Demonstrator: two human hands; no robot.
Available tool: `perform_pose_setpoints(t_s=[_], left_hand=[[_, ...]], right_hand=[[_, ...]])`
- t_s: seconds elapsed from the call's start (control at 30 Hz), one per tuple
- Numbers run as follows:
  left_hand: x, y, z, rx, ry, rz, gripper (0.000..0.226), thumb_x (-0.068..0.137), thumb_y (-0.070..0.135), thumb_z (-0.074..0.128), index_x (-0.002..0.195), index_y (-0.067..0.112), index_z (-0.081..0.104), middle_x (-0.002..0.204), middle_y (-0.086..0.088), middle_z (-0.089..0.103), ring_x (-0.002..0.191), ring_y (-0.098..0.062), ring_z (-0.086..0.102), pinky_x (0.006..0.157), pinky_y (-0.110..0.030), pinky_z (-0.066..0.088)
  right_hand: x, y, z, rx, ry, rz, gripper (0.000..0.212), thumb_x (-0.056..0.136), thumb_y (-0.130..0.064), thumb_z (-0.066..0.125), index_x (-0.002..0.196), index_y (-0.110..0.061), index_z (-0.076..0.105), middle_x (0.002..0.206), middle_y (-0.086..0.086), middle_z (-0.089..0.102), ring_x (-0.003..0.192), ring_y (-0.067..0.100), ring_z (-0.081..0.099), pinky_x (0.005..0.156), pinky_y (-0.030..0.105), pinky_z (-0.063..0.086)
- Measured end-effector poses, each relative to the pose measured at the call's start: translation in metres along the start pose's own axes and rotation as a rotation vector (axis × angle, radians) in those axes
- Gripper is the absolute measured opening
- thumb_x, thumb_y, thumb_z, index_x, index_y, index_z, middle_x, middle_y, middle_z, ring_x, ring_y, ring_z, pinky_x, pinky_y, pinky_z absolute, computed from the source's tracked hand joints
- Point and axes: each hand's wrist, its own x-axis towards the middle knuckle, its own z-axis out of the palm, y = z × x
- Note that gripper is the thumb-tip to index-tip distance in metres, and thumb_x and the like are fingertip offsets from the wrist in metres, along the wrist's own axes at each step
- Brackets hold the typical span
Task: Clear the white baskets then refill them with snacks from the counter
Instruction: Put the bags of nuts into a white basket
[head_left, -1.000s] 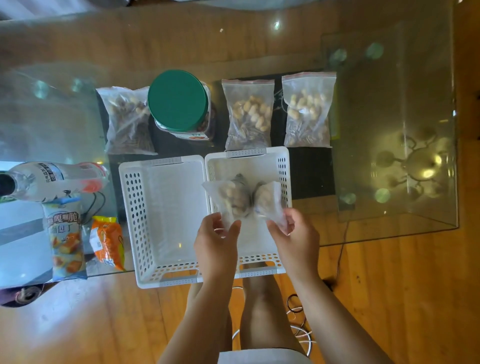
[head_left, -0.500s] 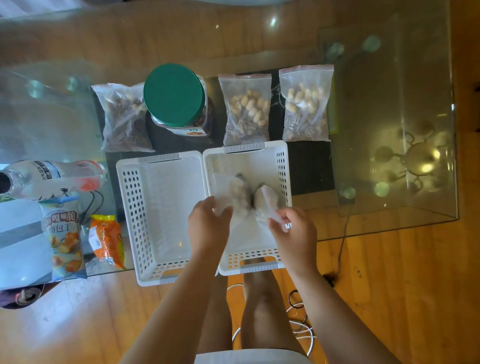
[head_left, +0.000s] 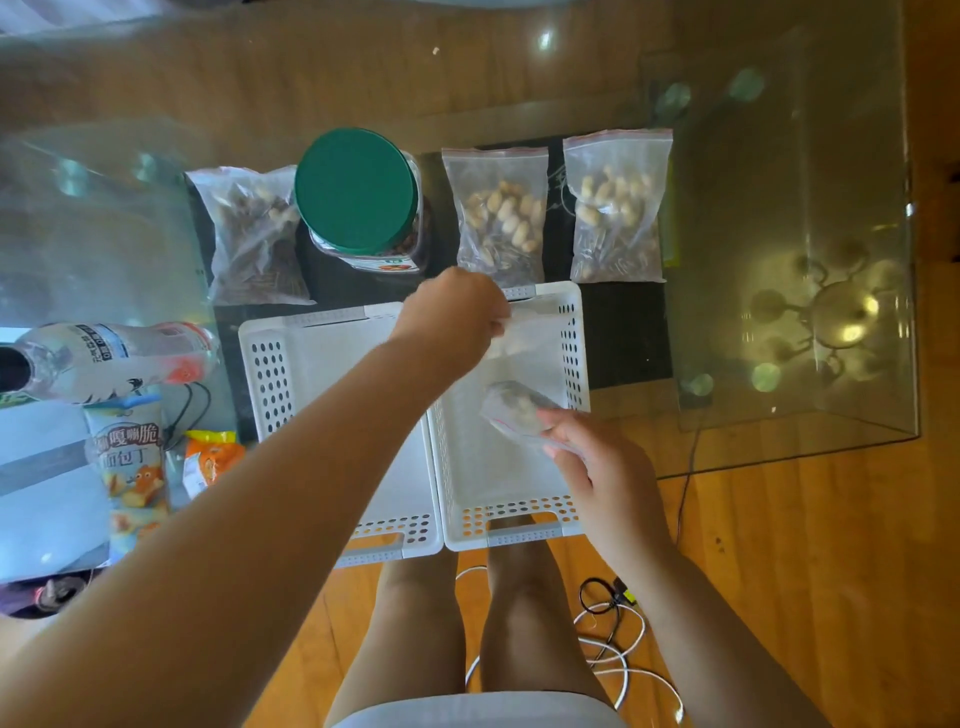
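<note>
Two white perforated baskets stand side by side on the glass table, the left basket (head_left: 262, 374) and the right basket (head_left: 574, 358). My left hand (head_left: 454, 306) reaches over the far end of the right basket and pinches a clear zip bag (head_left: 530, 332), which is blurred. My right hand (head_left: 602, 467) grips a second small clear bag of nuts (head_left: 511, 410) above the near right part of the same basket. The left basket holds nothing that I can see; my left forearm crosses over it.
Behind the baskets lie a nut bag (head_left: 254, 234), a green-lidded jar (head_left: 358, 192) and two more nut bags (head_left: 501, 213) (head_left: 615, 208). At the left are a bottle (head_left: 109, 358), a snack packet (head_left: 130, 467) and an orange packet (head_left: 210, 460). Cables (head_left: 613, 623) lie on the floor.
The two bags held together over the right basket have come apart. My left hand moved one bag toward the basket's far end; my right hand lowered the other near the basket's right side.
</note>
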Motion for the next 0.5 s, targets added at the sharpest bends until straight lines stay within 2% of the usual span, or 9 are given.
perform_pose_setpoints(t_s=[0.07, 0.17, 0.2, 0.27, 0.3, 0.4, 0.5], left_hand=[[0.005, -0.005, -0.005, -0.003, -0.014, 0.035, 0.030, 0.086, 0.018, 0.064, 0.115, 0.022, 0.066, 0.117, -0.007, 0.067, 0.104, -0.028, 0.064, 0.096, -0.044, 0.049], [0.004, -0.019, -0.012, -0.045, -0.010, 0.047, 0.047, 0.078, 0.024, 0.073, 0.123, 0.024, 0.060, 0.119, -0.002, 0.067, 0.108, -0.024, 0.062, 0.096, -0.043, 0.049], [0.002, -0.024, -0.012, -0.027, -0.030, 0.037, 0.050, 0.076, 0.026, 0.074, 0.124, 0.025, 0.059, 0.121, -0.001, 0.065, 0.111, -0.024, 0.060, 0.097, -0.043, 0.047], [0.000, -0.033, -0.011, 0.046, -0.105, 0.024, 0.049, 0.078, 0.027, 0.072, 0.125, 0.027, 0.058, 0.125, -0.002, 0.063, 0.117, -0.025, 0.055, 0.100, -0.043, 0.044], [-0.001, -0.036, -0.009, 0.064, -0.138, 0.025, 0.045, 0.080, 0.026, 0.069, 0.124, 0.027, 0.059, 0.124, -0.003, 0.063, 0.116, -0.027, 0.055, 0.100, -0.042, 0.043], [-0.003, -0.040, -0.003, 0.063, -0.161, 0.059, 0.024, 0.091, 0.020, 0.053, 0.111, 0.013, 0.066, 0.109, -0.012, 0.068, 0.106, -0.032, 0.058, 0.091, -0.041, 0.046], [-0.002, -0.041, -0.001, 0.004, -0.161, 0.083, 0.021, 0.091, 0.008, 0.049, 0.100, 0.003, 0.067, 0.101, -0.017, 0.069, 0.097, -0.034, 0.061, 0.087, -0.040, 0.049]], right_hand=[[0.012, -0.005, -0.001, -0.009, -0.048, -0.068, 0.020, 0.088, -0.010, 0.057, 0.105, -0.011, 0.067, 0.107, 0.001, 0.070, 0.088, 0.004, 0.058, 0.068, 0.006, 0.041], [0.033, -0.012, 0.003, -0.007, -0.118, -0.116, 0.019, 0.088, -0.011, 0.058, 0.104, -0.013, 0.068, 0.101, 0.000, 0.072, 0.089, 0.013, 0.066, 0.070, 0.017, 0.049], [0.040, -0.014, 0.006, -0.006, -0.137, -0.121, 0.019, 0.089, -0.012, 0.058, 0.105, -0.014, 0.067, 0.100, -0.001, 0.072, 0.090, 0.012, 0.067, 0.073, 0.016, 0.050], [0.053, -0.017, 0.011, -0.018, -0.164, -0.138, 0.019, 0.089, -0.013, 0.058, 0.105, -0.015, 0.067, 0.099, -0.002, 0.072, 0.090, 0.008, 0.065, 0.073, 0.006, 0.043], [0.060, -0.017, 0.014, -0.028, -0.176, -0.143, 0.019, 0.089, -0.013, 0.057, 0.105, -0.014, 0.067, 0.099, 0.000, 0.072, 0.091, 0.010, 0.065, 0.073, 0.006, 0.042], [0.073, -0.017, 0.015, -0.053, -0.230, -0.120, 0.020, 0.092, -0.015, 0.053, 0.109, -0.013, 0.064, 0.105, 0.003, 0.071, 0.096, 0.019, 0.065, 0.082, 0.026, 0.050], [0.077, -0.015, 0.010, -0.085, -0.322, -0.139, 0.017, 0.093, -0.016, 0.050, 0.105, -0.015, 0.063, 0.101, 0.005, 0.069, 0.093, 0.022, 0.063, 0.079, 0.037, 0.052]])
